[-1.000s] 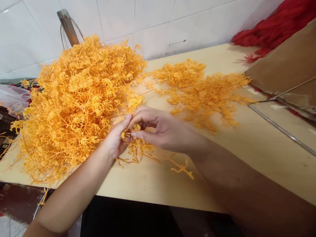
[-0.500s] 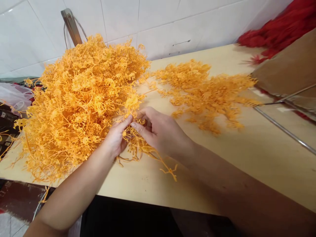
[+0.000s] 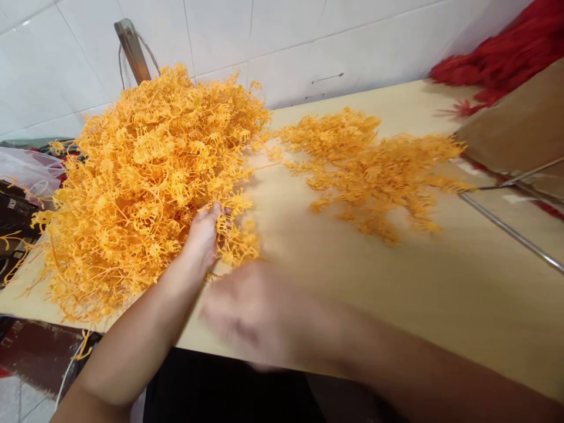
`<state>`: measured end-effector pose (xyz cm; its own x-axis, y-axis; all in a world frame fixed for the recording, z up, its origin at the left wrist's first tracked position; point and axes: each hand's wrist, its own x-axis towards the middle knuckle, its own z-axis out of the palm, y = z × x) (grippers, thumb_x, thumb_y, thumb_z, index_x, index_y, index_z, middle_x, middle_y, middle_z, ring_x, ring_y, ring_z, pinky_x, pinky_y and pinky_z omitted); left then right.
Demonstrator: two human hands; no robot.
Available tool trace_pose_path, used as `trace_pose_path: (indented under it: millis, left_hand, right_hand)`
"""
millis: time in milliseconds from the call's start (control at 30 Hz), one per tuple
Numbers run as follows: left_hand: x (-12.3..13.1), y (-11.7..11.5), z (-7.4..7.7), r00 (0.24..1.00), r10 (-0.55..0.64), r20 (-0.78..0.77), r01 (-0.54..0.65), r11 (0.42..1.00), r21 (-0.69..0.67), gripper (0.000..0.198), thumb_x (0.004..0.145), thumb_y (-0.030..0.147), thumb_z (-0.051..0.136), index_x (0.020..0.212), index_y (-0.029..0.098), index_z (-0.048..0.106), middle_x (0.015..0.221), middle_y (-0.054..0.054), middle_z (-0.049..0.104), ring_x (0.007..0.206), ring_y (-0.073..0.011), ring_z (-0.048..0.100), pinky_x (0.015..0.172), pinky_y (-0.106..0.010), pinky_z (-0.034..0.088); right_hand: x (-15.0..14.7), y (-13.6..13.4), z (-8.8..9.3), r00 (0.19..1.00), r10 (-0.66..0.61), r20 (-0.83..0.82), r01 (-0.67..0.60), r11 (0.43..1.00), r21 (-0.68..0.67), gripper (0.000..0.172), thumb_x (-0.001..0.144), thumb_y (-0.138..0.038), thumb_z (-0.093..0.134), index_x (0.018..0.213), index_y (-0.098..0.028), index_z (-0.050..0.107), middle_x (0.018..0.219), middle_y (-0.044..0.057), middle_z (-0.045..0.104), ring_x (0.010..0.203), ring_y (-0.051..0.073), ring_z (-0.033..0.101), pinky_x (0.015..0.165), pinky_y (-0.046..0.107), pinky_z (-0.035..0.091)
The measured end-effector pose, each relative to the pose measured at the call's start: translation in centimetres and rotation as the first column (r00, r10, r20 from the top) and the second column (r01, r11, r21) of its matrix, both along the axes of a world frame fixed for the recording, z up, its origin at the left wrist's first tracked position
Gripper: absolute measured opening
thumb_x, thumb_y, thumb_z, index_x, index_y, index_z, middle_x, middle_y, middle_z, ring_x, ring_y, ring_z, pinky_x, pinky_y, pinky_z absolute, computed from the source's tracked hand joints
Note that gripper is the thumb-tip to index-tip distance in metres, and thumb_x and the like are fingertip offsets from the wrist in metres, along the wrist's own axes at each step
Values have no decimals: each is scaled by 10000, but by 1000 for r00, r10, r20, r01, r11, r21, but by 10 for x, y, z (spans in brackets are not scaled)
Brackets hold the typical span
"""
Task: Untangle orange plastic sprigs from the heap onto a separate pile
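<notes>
A large heap of orange-yellow artificial foliage [image 3: 145,176] covers the left side of the table. At its right edge my left hand [image 3: 205,238] is closed around a sprig of the foliage [image 3: 238,235], whose curly tips stick out to the right of the thumb. The lower part of that sprig is hidden behind my hands. My right hand [image 3: 251,311] is just below and to the right, over the front edge of the table, smeared by motion. Its fingers are too blurred to show whether anything is in them.
A smaller, flatter pile of orange sprigs [image 3: 370,170] lies to the right on the pale table [image 3: 440,282]. Behind a brown cardboard piece [image 3: 515,123] is red material [image 3: 511,53]. A metal rod [image 3: 511,229] crosses the right side. White tiles [image 3: 291,35] line the back.
My right hand has left the sprig beside my left hand and moved down and toward me. The left hand has stayed on the sprig, which now sits more upright against the heap.
</notes>
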<state>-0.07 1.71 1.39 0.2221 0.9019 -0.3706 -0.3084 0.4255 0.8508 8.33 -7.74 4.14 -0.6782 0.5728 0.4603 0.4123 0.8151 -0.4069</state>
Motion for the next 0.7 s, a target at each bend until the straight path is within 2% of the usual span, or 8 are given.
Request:
trace_pose_path:
  millis: [100,200,333,400,467,533,600,700]
  left_hand:
    - [-2,4,1,997,80,-4,-80,997,-2,214,726,298,632,645,145,507,531,49,516,431,-63,440,459,-208,355]
    - [-5,2,3,999,-4,46,3,1000,21,193,716,274,636,651,137,517,554,39,542,444,-58,455,445,-190,352]
    - [-7,-3,3,991,-118,66,118,993,8,187,716,272,633,653,136,523,594,28,567,432,-48,457,400,-169,317]
    - [-7,-4,2,986,-155,60,154,988,22,198,705,271,645,638,135,519,593,27,565,427,-44,453,394,-165,311]
    - [-8,-3,0,977,-200,70,197,979,52,214,690,282,661,628,132,522,582,27,555,429,-45,455,403,-168,323]
    - [-8,-3,-1,967,-237,94,230,970,83,235,669,300,680,620,126,529,576,26,551,434,-47,460,421,-173,345]
    - [-8,-4,-1,962,-259,89,252,964,82,253,666,323,681,615,117,543,567,17,551,443,-58,473,446,-186,373]
    - [-6,-6,0,969,-243,38,241,969,50,246,688,332,660,636,108,571,570,2,566,465,-77,497,489,-212,401]
  right_hand:
    - [-9,-9,4,981,138,-139,-143,989,-27,229,806,-221,456,582,-173,466,523,-19,497,442,75,348,434,243,227]
    - [14,10,5,877,-183,-444,47,953,-299,230,835,-221,413,612,-181,454,573,-3,519,475,75,409,461,224,315]
    - [64,48,8,359,-649,-671,159,750,-641,118,816,-251,446,724,-193,490,618,-8,546,433,68,434,431,220,334]
    - [77,60,7,216,-785,-580,146,614,-776,48,770,-161,455,746,-190,485,609,-11,549,406,62,424,421,214,321]
    - [80,66,3,255,-873,-415,94,449,-888,95,747,-104,431,761,-182,484,568,-21,518,387,59,404,412,206,302]
    - [74,68,-3,401,-863,-306,59,358,-932,88,791,-169,414,733,-176,480,519,-33,459,375,62,371,399,207,282]
    - [65,66,-11,557,-777,-294,81,404,-911,204,824,-318,431,677,-179,457,496,-42,410,385,65,343,395,214,273]
    - [55,61,-20,695,-673,-253,243,551,-798,281,750,-427,548,658,-174,470,518,-43,414,452,65,346,435,215,288]
